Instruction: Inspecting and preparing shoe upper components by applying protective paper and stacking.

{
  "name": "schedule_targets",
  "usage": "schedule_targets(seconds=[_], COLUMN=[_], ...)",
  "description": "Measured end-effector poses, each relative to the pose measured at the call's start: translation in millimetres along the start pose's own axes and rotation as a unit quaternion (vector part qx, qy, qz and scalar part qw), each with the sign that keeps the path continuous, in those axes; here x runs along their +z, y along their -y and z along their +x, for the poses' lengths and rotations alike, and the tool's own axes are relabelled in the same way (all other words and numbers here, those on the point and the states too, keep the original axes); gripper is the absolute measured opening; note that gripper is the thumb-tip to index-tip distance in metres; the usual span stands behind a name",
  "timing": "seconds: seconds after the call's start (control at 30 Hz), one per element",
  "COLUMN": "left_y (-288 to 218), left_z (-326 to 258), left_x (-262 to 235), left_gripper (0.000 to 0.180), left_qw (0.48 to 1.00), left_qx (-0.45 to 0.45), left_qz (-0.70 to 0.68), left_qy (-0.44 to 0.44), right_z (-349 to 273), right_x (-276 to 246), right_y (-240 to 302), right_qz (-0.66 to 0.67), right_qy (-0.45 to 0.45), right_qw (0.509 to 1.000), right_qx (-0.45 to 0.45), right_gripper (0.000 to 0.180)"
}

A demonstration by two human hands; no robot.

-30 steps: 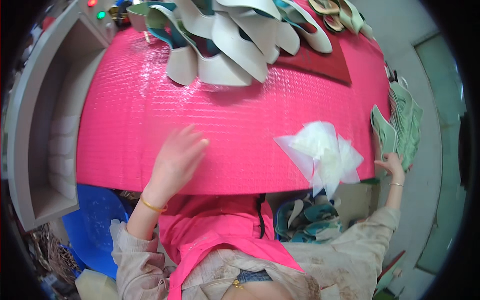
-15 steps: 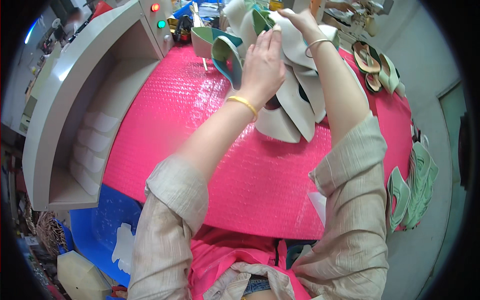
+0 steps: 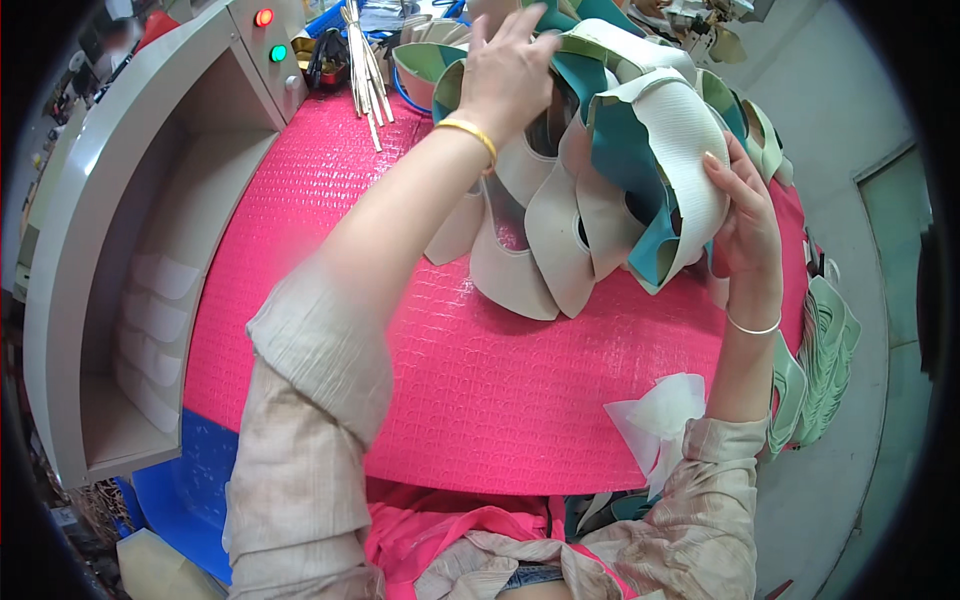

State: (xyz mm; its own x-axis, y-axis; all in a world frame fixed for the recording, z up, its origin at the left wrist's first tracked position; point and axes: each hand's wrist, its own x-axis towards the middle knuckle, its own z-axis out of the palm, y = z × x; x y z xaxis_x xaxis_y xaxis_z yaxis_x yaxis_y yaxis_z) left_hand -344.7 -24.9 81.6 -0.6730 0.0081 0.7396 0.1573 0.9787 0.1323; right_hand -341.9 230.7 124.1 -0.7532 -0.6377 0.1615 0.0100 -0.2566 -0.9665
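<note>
My right hand (image 3: 745,210) grips a cream shoe upper (image 3: 685,150) with a teal lining by its outer side, fingers behind it and thumb on the ribbed face. Its curved opening faces left. My left hand (image 3: 505,80) is over the far side of the pile, its fingers apart and partly bent; no held piece shows in it. Beneath and between both hands lies a heap of cream shoe uppers (image 3: 560,235), overlapping, some showing teal or pale green linings. Left of the heap, a pale green-lined upper (image 3: 425,65) rests by a blue rim.
A grey machine housing (image 3: 130,200) with lit red and green buttons stands left, white pieces (image 3: 155,320) inside. Thin sticks (image 3: 365,75) lie at the back. White sheets (image 3: 660,415) lie near the pink table's (image 3: 450,400) front edge. Green uppers (image 3: 825,360) hang at right.
My right hand has come from the back of the heap toward me and to the right, bringing a cream upper. My left hand has shifted slightly left and away. The heap has spread and shifted.
</note>
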Motion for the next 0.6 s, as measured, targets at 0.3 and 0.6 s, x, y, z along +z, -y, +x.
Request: schedule_targets(seconds=[0.3, 0.6], left_y=[28, -57], left_z=[66, 2], left_x=[43, 11], left_gripper=[0.033, 0.05], left_qw=[0.991, 0.971], left_qx=[-0.006, 0.065], left_qz=[0.088, -0.217], left_qy=[0.097, -0.073], right_z=[-50, -89], right_x=[30, -53], right_y=[11, 2], right_qz=[-0.182, -0.017], right_qy=[-0.059, -0.065], right_qw=[0.981, 0.993], right_qx=[-0.029, -0.1], right_gripper=[0.026, 0.043])
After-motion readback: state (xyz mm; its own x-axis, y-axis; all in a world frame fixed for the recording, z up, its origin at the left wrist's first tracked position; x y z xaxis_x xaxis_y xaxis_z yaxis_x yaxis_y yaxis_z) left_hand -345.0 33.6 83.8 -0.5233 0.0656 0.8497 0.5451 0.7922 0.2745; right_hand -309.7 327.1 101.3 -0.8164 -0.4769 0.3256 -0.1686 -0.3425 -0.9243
